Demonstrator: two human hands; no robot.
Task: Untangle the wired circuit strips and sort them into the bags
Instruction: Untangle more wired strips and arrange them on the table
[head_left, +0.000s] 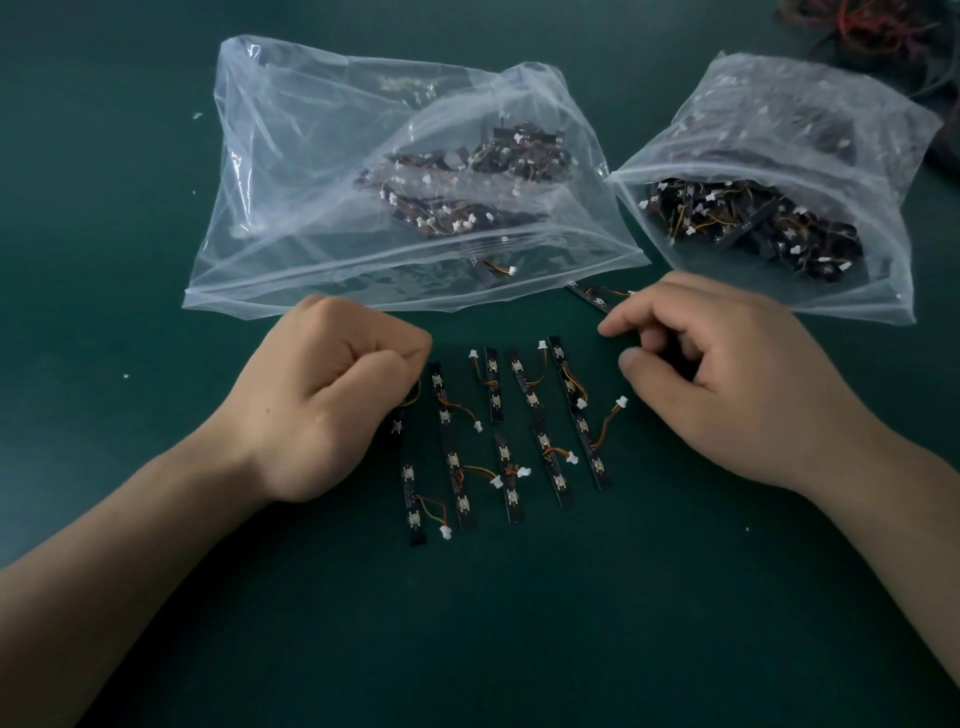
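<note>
We're resting left hand (332, 395) clenched atop the leftmost strip (410, 493), grip unclear; right hand (727, 374) hovering loosely curled, holding nothing. Circuit strips (498, 436) lying in rows mid-frame on tabletop (519, 623), below both bags (311, 156).

The whole view is taken up by a dark green tabletop (104, 156), matte and evenly coloured. A small white scrap (196, 115) is seen lying on it toward the far left. A smaller white fleck (193, 192) is found just nearer than that scrap, another (126, 376) nearer still and slightly to its left, and a tiny speck (747, 529) well apart to its right. The surface is lit softly and dimly, and only faint, blurred shadows are cast.
</note>
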